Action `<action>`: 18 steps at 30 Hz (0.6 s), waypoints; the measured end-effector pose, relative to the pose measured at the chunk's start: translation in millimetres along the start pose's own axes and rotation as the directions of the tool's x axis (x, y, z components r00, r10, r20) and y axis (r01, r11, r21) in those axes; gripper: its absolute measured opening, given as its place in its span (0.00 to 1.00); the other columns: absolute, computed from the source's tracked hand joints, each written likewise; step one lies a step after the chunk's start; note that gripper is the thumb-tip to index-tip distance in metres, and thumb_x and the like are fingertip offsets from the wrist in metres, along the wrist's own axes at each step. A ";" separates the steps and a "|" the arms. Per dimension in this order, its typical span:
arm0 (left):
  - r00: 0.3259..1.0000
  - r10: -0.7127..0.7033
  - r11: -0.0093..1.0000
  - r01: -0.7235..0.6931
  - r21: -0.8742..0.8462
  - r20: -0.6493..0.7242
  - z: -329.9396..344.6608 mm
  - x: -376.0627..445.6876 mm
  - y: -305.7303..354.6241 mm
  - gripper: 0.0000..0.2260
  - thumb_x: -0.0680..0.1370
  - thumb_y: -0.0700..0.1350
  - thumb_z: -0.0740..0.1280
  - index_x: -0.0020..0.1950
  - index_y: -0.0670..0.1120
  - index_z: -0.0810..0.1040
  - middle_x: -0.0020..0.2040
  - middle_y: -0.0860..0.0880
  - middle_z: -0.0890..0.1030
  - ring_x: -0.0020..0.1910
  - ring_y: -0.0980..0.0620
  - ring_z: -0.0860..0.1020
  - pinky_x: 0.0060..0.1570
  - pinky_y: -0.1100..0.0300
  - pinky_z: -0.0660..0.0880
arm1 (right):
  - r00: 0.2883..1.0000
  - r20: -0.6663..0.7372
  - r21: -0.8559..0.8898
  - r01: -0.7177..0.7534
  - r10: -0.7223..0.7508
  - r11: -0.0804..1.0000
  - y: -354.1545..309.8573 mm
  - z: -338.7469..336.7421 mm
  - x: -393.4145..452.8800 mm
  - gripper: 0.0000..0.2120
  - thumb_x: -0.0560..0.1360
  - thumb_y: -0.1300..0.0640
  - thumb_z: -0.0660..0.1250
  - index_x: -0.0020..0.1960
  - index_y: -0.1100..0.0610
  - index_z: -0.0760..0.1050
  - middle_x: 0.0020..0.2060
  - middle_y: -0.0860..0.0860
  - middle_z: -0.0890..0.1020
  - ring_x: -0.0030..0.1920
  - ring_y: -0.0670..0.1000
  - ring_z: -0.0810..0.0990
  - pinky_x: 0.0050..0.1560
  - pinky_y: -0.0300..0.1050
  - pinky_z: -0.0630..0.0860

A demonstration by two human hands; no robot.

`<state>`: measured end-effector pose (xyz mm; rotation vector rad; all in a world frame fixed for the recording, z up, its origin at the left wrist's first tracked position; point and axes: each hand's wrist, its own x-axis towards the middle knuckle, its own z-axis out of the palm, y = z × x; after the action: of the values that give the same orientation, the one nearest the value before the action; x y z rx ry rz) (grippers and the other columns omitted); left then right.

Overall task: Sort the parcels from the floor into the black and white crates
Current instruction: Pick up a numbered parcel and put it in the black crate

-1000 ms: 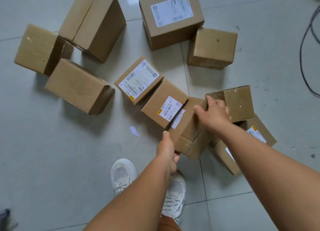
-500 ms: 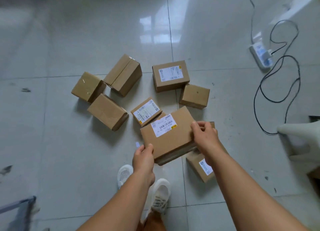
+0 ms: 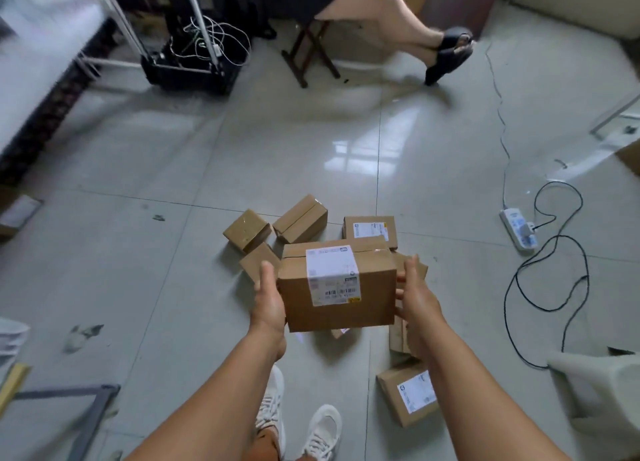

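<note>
While both hands clasp it from either side, a labelled cardboard parcel [image 3: 337, 284] hangs above the floor at the centre of the view; the left hand [image 3: 268, 299] presses its left face with thumb up along the edge, fingers hidden behind; the right hand [image 3: 415, 296] grips the right face, fingers curled round the side; its white shipping label [image 3: 332, 275] wraps over the top and front. More parcels lie on the tiled floor [image 3: 173, 253]: three plain ones at eleven o'clock [image 3: 301, 218], a labelled one at one o'clock [image 3: 370, 230], another at five o'clock [image 3: 408, 396]. A black crate [image 3: 190, 69] full of cables stands far off at eleven o'clock; a power strip [image 3: 518, 229] lies at three o'clock.
</note>
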<state>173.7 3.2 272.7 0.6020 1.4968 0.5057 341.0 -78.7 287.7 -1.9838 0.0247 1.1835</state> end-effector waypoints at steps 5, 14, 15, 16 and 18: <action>0.995 0.098 0.995 -0.098 0.016 -0.018 -26.3 -36.1 33.9 0.19 0.80 0.61 0.56 0.60 0.49 0.72 0.49 0.47 0.80 0.45 0.53 0.78 0.37 0.60 0.72 | 0.993 0.116 -0.010 0.022 -0.020 1.000 -22.7 9.0 -34.6 0.27 0.75 0.34 0.58 0.61 0.55 0.73 0.50 0.52 0.81 0.56 0.55 0.78 0.61 0.54 0.70; 0.967 0.252 0.968 -0.252 0.006 -0.043 -101.0 -72.5 89.1 0.12 0.78 0.41 0.59 0.59 0.49 0.74 0.47 0.50 0.79 0.42 0.54 0.74 0.37 0.61 0.68 | 0.954 0.273 -0.044 0.140 -0.123 0.989 -58.3 64.5 -87.9 0.17 0.73 0.55 0.59 0.57 0.44 0.77 0.55 0.51 0.81 0.51 0.51 0.77 0.40 0.44 0.68; 0.964 0.258 0.966 -0.259 -0.016 -0.061 -109.0 -75.8 94.2 0.10 0.78 0.43 0.59 0.59 0.47 0.73 0.46 0.49 0.77 0.41 0.53 0.74 0.37 0.60 0.68 | 0.948 0.295 -0.020 0.132 -0.120 0.991 -63.5 69.8 -98.8 0.17 0.70 0.52 0.59 0.56 0.45 0.78 0.56 0.52 0.81 0.51 0.52 0.77 0.43 0.46 0.69; 0.962 0.261 0.964 -0.264 -0.034 -0.074 -117.2 -79.9 99.1 0.09 0.79 0.46 0.59 0.57 0.46 0.72 0.46 0.48 0.76 0.41 0.52 0.74 0.37 0.59 0.68 | 0.941 0.320 0.001 0.119 -0.113 0.993 -67.8 75.7 -108.8 0.19 0.67 0.46 0.61 0.57 0.47 0.77 0.57 0.54 0.80 0.50 0.52 0.75 0.46 0.47 0.69; 0.959 0.268 0.958 -0.275 -0.077 -0.092 -134.1 -87.6 107.1 0.12 0.80 0.54 0.58 0.52 0.46 0.73 0.46 0.47 0.78 0.42 0.49 0.76 0.39 0.57 0.70 | 0.933 0.336 0.045 0.123 -0.131 0.991 -75.2 87.5 -124.4 0.33 0.60 0.34 0.65 0.60 0.51 0.75 0.55 0.54 0.78 0.49 0.53 0.75 0.50 0.49 0.70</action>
<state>43.9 35.1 411.4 0.7289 1.4664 0.8143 237.2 -16.9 406.8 -1.7092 -0.2612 1.4159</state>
